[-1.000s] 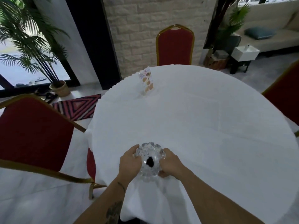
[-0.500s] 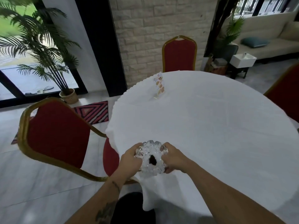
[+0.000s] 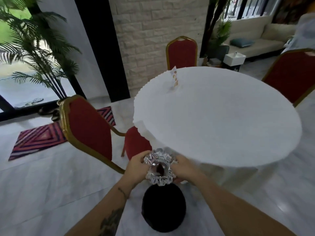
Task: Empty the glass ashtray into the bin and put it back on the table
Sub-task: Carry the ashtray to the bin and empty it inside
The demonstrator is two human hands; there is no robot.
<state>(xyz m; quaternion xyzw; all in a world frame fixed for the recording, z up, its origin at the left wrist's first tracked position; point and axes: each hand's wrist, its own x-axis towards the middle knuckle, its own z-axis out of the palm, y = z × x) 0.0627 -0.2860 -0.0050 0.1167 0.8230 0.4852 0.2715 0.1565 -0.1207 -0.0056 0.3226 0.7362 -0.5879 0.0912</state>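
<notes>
The cut-glass ashtray (image 3: 159,166) with a dark lump in its bowl is held level in the air, off the near left edge of the round table (image 3: 221,120) with its white cloth. My left hand (image 3: 137,167) grips its left rim and my right hand (image 3: 183,168) grips its right rim. Directly below the ashtray, on the floor, stands the round black bin (image 3: 163,207), its dark opening facing up.
A red chair with a gold frame (image 3: 88,126) stands close on the left, its seat tucked under the table. Two more red chairs (image 3: 181,52) stand at the far and right sides. A small card stand (image 3: 175,79) sits on the table's far left. A striped rug (image 3: 39,138) lies on the pale floor.
Both hands have carried the ashtray back off the table's near edge to above the black bin, which has come fully into view. The view has pulled back from the table.
</notes>
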